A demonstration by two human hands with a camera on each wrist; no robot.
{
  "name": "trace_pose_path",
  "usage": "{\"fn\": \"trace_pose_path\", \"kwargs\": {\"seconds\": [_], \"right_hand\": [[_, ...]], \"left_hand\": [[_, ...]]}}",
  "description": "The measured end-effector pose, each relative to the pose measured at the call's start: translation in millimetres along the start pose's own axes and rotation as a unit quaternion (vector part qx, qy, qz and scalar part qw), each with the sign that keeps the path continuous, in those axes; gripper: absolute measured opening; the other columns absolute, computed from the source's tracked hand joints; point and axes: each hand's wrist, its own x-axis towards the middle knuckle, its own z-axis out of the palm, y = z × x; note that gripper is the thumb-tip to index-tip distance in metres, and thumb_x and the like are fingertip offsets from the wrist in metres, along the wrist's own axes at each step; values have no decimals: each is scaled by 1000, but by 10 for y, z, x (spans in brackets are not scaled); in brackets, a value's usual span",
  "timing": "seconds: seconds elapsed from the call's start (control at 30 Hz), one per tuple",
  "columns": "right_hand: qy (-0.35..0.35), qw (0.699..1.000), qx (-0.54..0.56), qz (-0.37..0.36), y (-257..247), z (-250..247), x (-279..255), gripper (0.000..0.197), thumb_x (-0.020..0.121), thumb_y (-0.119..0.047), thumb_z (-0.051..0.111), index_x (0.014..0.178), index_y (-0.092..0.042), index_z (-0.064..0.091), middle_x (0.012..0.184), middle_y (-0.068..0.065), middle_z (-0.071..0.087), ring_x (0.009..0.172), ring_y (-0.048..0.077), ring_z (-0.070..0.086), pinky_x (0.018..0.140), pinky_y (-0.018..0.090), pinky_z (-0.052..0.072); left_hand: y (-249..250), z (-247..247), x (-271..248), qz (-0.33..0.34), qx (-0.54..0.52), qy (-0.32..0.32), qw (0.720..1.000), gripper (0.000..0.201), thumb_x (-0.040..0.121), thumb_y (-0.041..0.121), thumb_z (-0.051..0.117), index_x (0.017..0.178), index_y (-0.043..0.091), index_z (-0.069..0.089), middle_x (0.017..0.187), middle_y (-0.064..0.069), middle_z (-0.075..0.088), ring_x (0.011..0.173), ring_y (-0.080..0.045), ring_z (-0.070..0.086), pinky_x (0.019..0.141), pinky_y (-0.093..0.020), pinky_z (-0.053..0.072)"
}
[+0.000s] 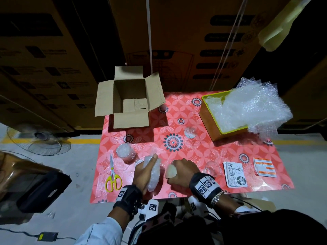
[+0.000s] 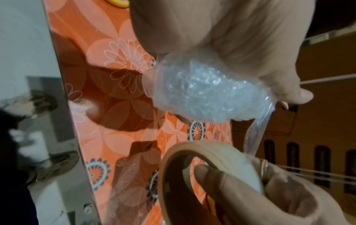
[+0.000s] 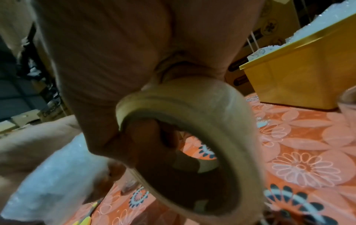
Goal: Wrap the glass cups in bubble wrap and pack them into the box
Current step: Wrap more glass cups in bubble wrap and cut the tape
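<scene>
My left hand (image 1: 145,171) grips a cup wrapped in bubble wrap (image 1: 153,174) above the near edge of the table; the same wrapped cup (image 2: 204,92) fills the left wrist view. Beside it my right hand (image 1: 180,172) holds a roll of clear tape (image 1: 170,171), with fingers through the core of the tape roll (image 3: 192,137). A strip of tape (image 2: 256,135) runs from the roll to the bundle. A cup stuffed with bubble wrap (image 1: 124,152) stands left of my hands. Another stuffed cup (image 1: 190,133) sits mid-table. A bare glass cup (image 1: 213,167) stands to the right. The open cardboard box (image 1: 130,99) stands at the far left.
A yellow bin (image 1: 212,124) of bubble wrap sheets (image 1: 251,106) stands at the far right. Yellow-handled scissors (image 1: 113,175) lie at the near left. Fragile stickers (image 1: 234,175) and orange labels (image 1: 264,167) lie at the near right. A fan (image 1: 39,140) stands on the floor left of the table.
</scene>
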Motion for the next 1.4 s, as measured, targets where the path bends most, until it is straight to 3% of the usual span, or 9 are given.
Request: {"fn": "trace_pose_path", "kwargs": {"seconds": [0.17,0.37,0.5,0.6,0.73,0.83,1.03,1.27,1.4], "right_hand": [[4,999,34,3,29,97,8,59,68,-64,69,108,-21,64,93,-3,70,74,18,65,66,34,58],[9,990,132,-51,101,21,-41,43,76,-34,81,114,-24,62,102,-3,69,86,14,66,74,37,60],[37,988,135,-58,137,50,-58,41,70,-44,77,105,-28,65,90,-8,69,76,10,66,69,39,58],[29,992,102,-67,104,60,-19,45,70,-52,74,104,-25,67,93,-7,70,80,15,66,72,38,56],[29,995,59,-70,39,63,35,44,71,-60,68,98,-26,66,88,-7,69,75,15,64,67,35,55],[23,998,10,-54,18,93,102,43,71,-57,68,96,-23,65,86,-4,69,73,19,64,65,34,55],[-14,996,-90,20,81,101,223,39,77,-42,78,98,-16,60,94,6,67,84,29,65,67,32,48],[-35,999,-29,-12,159,234,255,52,81,-40,77,120,-21,49,102,2,68,83,24,63,64,32,51],[-39,998,-45,-13,171,253,249,55,79,-40,76,126,-18,55,108,6,69,92,29,67,74,37,57]], "left_hand": [[-52,-65,77,-63,-74,-66,993,86,81,72,74,126,-1,66,106,-35,68,84,-39,68,76,-44,55],[-153,-140,32,-178,-170,-149,958,84,84,86,55,107,6,67,75,-16,54,58,-25,57,57,-31,44],[-85,-170,141,-177,-87,-31,980,66,93,72,51,121,13,64,88,-5,77,81,-26,73,75,-41,61],[-16,-70,115,-158,-77,-59,983,77,97,71,46,124,1,66,91,-18,74,76,-29,72,71,-38,59],[-69,42,128,-33,27,-13,999,63,74,63,86,81,2,71,74,-27,63,60,-35,63,63,-44,56],[-173,53,172,15,83,25,996,62,75,64,85,63,6,66,53,-23,58,45,-30,56,51,-38,50],[-123,105,54,10,65,62,996,68,81,62,79,74,-5,71,65,-29,67,54,-37,64,53,-39,55],[-241,-139,132,-135,-41,36,989,90,65,69,89,105,-10,70,92,-33,58,84,-47,57,77,-57,51],[-269,-229,158,-116,-37,33,992,87,64,57,95,101,-17,70,87,-34,62,76,-45,59,72,-56,53]]}}
